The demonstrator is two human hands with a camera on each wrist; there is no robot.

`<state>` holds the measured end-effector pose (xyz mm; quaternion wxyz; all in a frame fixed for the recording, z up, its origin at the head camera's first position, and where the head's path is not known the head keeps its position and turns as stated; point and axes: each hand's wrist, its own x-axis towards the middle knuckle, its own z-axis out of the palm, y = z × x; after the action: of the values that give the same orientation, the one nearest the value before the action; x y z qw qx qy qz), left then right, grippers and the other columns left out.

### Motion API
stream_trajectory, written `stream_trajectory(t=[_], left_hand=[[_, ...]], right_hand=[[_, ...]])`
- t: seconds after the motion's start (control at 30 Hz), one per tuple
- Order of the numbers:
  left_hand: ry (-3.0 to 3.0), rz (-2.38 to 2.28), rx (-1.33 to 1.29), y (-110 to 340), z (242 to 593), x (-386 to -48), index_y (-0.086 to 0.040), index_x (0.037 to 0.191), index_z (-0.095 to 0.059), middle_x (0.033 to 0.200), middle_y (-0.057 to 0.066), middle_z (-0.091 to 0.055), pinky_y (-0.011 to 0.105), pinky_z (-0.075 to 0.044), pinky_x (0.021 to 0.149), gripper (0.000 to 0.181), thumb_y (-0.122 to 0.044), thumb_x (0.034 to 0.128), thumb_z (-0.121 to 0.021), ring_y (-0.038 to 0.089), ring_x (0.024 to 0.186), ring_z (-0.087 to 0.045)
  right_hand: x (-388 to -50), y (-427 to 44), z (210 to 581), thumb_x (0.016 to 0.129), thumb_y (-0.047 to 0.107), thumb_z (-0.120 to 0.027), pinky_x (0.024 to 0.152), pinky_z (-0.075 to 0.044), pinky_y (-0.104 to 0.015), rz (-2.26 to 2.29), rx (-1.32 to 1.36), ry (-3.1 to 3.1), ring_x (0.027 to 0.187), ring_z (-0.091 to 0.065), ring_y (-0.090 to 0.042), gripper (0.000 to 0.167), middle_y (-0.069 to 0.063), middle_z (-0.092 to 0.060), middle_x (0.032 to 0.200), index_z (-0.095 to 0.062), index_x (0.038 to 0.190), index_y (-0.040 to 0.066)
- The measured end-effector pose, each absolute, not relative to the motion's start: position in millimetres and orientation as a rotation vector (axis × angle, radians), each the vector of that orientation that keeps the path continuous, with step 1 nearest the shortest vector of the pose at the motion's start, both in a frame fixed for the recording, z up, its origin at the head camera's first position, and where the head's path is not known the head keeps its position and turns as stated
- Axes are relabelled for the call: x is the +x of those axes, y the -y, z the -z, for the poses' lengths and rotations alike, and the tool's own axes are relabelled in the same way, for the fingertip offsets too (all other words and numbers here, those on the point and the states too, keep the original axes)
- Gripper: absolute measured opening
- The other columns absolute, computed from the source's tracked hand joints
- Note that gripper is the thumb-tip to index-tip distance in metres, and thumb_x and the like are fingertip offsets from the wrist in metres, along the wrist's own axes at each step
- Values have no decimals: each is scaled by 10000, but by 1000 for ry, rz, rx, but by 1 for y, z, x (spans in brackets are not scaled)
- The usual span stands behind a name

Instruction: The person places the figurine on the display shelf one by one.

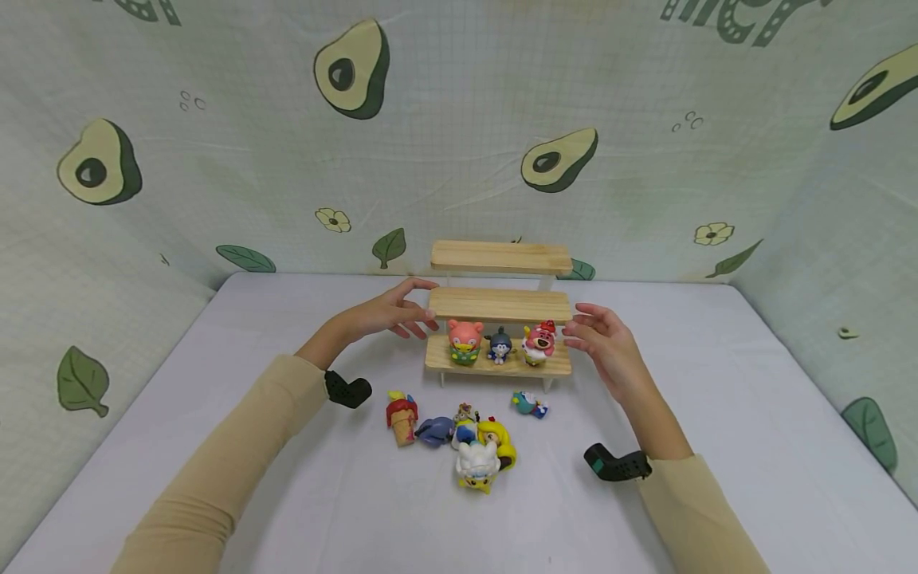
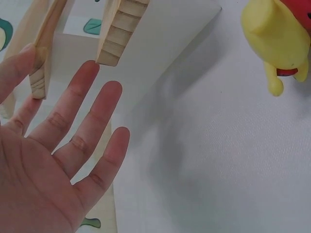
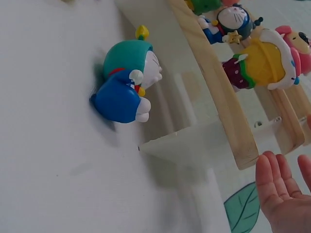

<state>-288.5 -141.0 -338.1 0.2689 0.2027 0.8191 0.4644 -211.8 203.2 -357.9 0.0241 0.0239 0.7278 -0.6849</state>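
A three-tier wooden display stand (image 1: 500, 304) stands on the table. My left hand (image 1: 390, 309) is at its left end, thumb and index finger by the end of the middle plank (image 2: 38, 82), the other fingers spread beside the lowest one. On the opposite side, my right hand (image 1: 606, 344) has its straight fingertips against or very near the end of the lowest plank (image 3: 243, 145). Along that tier stand a pink figurine (image 1: 464, 343), a dark-haired figurine (image 1: 499, 347) and a pink bear figurine with a red top (image 1: 539, 344).
In front of the stand lies a blue and teal figurine (image 1: 529, 404). Further forward are an ice-cream-cone figurine (image 1: 402, 418), a blue-grey figurine (image 1: 434, 431), a yellow-haired figurine (image 1: 502, 442) and a white one (image 1: 476, 462), close together. A patterned cloth (image 1: 459, 183) hangs behind.
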Motion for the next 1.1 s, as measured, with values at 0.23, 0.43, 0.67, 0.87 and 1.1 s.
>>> stream_trajectory(t=[0.23, 0.43, 0.67, 0.87, 1.1], left_hand=[[-2207, -1253, 547, 141, 338, -289, -281, 1414, -226, 1192, 129, -637, 482, -440, 925, 563, -355, 942, -524, 264, 1021, -642], [-2212, -1248, 554, 141, 339, -289, -281, 1414, -222, 1191, 127, -638, 482, -440, 924, 559, -352, 945, -518, 259, 1016, -644], [-2220, -1265, 551, 142, 340, -287, -279, 1422, -222, 1186, 123, -641, 468, -453, 910, 569, -361, 944, -520, 261, 1014, -646], [-2271, -1285, 540, 141, 341, -282, -268, 1440, -246, 1184, 129, -640, 449, -465, 886, 572, -346, 946, -525, 266, 1003, -647], [-2386, -1334, 485, 135, 339, -268, -217, 1466, -274, 1200, 152, -620, 442, -467, 880, 597, -320, 941, -539, 313, 1030, -620]], right_hand=[[-228, -202, 354, 898, 286, -619, 864, -477, -180, 2027, -19, -2302, 978, -548, -55, 678, -98, -368, 1354, -283, 1447, 75], [-236, -207, 351, 910, 289, -600, 869, -468, -180, 1929, -79, -2314, 985, -554, -13, 641, -88, -301, 1496, -311, 1451, 102], [-239, -211, 355, 911, 394, -570, 999, -408, -457, 1764, -107, -2406, 1036, -520, -39, 617, -63, -299, 1505, -346, 1444, 178], [-239, -209, 359, 910, 428, -557, 975, -421, -467, 1729, -101, -2458, 1020, -512, -60, 616, -53, -318, 1493, -352, 1440, 190], [-236, -203, 359, 923, 416, -541, 964, -423, -465, 1760, -35, -2476, 1044, -513, -127, 591, -89, -356, 1460, -354, 1437, 191]])
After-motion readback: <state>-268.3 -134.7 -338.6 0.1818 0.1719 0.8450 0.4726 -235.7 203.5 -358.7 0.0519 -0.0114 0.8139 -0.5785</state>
